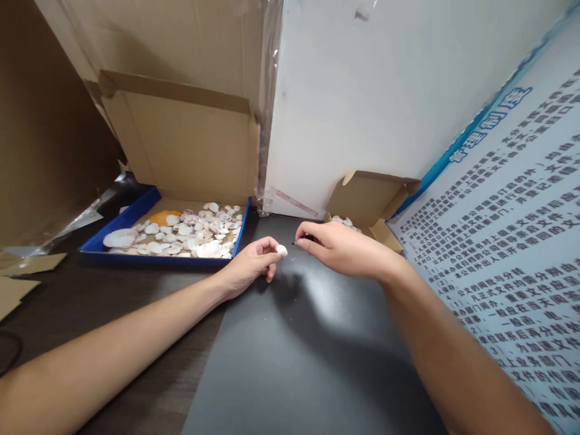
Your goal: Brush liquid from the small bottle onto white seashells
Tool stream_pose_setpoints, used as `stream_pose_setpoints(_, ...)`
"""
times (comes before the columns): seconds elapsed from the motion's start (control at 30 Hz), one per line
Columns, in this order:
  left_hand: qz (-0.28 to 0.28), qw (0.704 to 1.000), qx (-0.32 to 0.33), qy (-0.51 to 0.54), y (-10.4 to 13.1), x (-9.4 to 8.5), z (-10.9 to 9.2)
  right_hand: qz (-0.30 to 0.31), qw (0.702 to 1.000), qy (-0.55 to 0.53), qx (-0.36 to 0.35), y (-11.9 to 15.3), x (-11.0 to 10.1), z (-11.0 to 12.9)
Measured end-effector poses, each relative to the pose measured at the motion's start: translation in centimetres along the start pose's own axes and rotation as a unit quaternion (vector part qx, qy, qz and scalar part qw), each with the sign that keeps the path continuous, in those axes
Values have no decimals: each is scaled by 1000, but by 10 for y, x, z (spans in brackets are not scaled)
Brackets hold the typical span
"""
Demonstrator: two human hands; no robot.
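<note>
Between thumb and fingertips, my left hand (pixel 252 264) pinches a small white ribbed seashell (pixel 281 250) above the grey mat (pixel 254 362). Just to the right, my right hand (pixel 338 244) is closed around a small dark thing (pixel 309 237). A thin dark tip pokes out toward the shell, apart from it; the rest is hidden by my fingers, so its kind cannot be made out. Many more white and pinkish seashells (pixel 208 226) lie in the shallow blue-edged cardboard box (pixel 149 258) left of my left hand, with an orange piece (pixel 163 217) among them.
Behind my right hand stands a smaller open cardboard box (pixel 369 196) with white shells (pixel 344 222) in it. A white panel (pixel 344 109) rises at the back, and a printed board (pixel 507 241) leans along the right. Cardboard scraps (pixel 27 272) lie at the left.
</note>
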State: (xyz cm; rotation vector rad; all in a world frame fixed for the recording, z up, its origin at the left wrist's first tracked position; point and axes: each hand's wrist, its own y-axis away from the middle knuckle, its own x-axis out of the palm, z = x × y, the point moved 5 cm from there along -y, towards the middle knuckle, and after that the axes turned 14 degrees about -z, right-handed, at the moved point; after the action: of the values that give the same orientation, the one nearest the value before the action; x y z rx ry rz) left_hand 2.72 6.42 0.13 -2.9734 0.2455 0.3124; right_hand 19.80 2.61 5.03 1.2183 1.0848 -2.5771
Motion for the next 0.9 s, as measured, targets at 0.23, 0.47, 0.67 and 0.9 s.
stream_pose_setpoints(0.23,0,1000,-4,13,1,1,-1,17,1000,-7,-7,-2,4,-2)
stream_pose_setpoints(0.47,-2,1000,-4,10,2,2,-3,38,998,-50,-14,0,5,0)
stream_pose_setpoints(0.67,-9,1000,-6,11,1,1,-2,6,1000,6,3,-1,3,-3)
stream_pose_setpoints(0.9,-7,1000,-10,12,1,1,-3,17,1000,-4,-16,-2,7,0)
